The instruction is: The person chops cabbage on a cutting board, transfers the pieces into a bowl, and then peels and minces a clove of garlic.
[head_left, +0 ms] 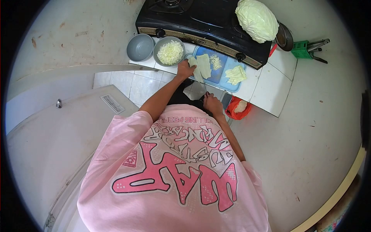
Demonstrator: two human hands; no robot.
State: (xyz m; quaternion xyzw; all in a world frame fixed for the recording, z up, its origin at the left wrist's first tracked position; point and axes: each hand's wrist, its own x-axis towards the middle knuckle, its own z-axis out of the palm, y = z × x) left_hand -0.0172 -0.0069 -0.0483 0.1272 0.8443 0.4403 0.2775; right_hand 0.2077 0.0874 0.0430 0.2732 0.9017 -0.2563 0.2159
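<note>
My left hand presses its fingers on a pale cabbage leaf at the left side of the blue cutting board. My right hand is closed around the handle of a knife, whose blade points up toward the board's front edge. Beside the held leaf lies another flat piece of leaf. Thin cabbage shreds lie near the middle of the board, and a crumpled leaf rests on its right part.
A grey bowl of chopped cabbage and another grey bowl stand left of the board. Behind is a black stove bearing a cabbage head. A red bag, green rack and pan are at right.
</note>
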